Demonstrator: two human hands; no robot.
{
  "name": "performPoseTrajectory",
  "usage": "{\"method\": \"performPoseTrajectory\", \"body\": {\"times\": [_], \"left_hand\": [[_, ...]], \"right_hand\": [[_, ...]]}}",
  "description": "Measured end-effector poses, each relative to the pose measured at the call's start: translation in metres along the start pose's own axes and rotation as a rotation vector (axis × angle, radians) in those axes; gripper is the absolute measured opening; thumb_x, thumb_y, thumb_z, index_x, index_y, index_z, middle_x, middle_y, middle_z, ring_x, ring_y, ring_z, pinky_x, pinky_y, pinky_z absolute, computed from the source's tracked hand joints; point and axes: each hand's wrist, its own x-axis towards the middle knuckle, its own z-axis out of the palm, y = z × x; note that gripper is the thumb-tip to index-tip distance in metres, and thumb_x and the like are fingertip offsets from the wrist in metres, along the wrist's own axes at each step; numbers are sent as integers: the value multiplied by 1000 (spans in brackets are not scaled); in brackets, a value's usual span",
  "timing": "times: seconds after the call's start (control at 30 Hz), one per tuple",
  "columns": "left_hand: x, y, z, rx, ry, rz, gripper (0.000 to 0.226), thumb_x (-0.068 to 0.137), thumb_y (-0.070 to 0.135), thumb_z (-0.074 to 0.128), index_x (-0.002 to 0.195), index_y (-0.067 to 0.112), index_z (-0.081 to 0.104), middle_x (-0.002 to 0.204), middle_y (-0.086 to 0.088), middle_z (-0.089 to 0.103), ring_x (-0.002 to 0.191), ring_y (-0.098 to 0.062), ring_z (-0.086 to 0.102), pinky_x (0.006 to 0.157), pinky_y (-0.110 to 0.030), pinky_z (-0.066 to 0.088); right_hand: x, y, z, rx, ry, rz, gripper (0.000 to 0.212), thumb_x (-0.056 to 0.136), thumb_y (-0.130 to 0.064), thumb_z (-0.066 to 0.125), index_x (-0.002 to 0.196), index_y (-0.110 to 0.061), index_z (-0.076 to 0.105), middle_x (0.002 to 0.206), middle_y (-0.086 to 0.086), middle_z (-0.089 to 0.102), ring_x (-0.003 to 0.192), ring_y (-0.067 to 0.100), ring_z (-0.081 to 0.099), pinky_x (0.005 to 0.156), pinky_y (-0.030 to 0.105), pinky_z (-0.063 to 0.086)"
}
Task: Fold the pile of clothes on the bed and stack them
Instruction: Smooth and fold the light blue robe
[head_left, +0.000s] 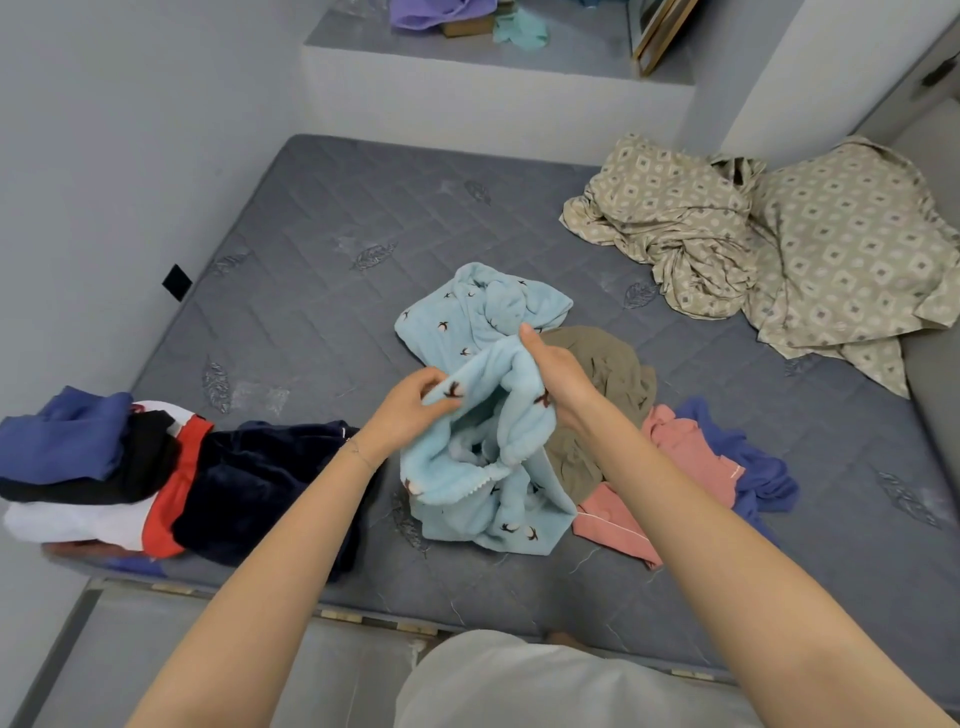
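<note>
A fluffy light-blue garment with small dark prints lies crumpled in the middle of the grey mattress. My left hand pinches a raised fold of it. My right hand grips the same fold from the right. Under and beside it lie an olive garment, a pink one and a blue one. At the left edge sits a stack of folded clothes, blue on top, with a dark navy velvet piece next to it.
A crumpled beige patterned sheet and pillow fill the far right of the mattress. A grey wall runs along the left. Beyond the bed, a ledge holds purple and mint cloths. The near mattress edge is just above my lap.
</note>
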Motion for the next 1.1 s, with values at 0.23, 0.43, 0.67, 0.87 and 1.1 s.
{"method": "performPoseTrajectory", "body": {"times": [0.23,0.43,0.67,0.87,1.1], "left_hand": [[9,5,-14,-267,200,-84,19,98,18,57,80,12,61,79,1,62,71,-7,55,65,-21,45],[26,17,-36,-437,214,-125,23,99,24,56,90,5,63,81,-3,66,74,-11,59,66,-24,50],[37,24,-44,-545,74,-172,24,100,25,55,100,3,64,86,-8,68,76,-14,64,68,-26,52],[47,14,-44,-628,93,-290,29,98,26,59,112,2,67,103,-12,72,95,-22,66,85,-34,53],[48,-10,-37,-851,-66,-381,62,96,55,47,140,12,52,135,-9,61,127,-23,56,111,-40,39]], "right_hand": [[5,7,-7,-166,-5,-113,29,89,-59,58,97,-30,60,102,-3,62,89,11,59,84,28,48],[7,37,-28,-235,-396,-139,94,78,-42,80,151,-47,20,150,-24,31,136,-2,34,112,28,33],[14,50,1,-256,-304,-130,80,79,-32,82,145,-27,37,136,-13,52,122,1,51,102,25,44],[24,47,10,-201,-226,-146,12,86,-22,75,92,-14,68,92,-3,73,81,-1,67,72,16,50],[41,37,2,-66,-112,-109,10,91,-26,68,99,-24,64,97,-7,70,87,4,67,72,16,53]]}}
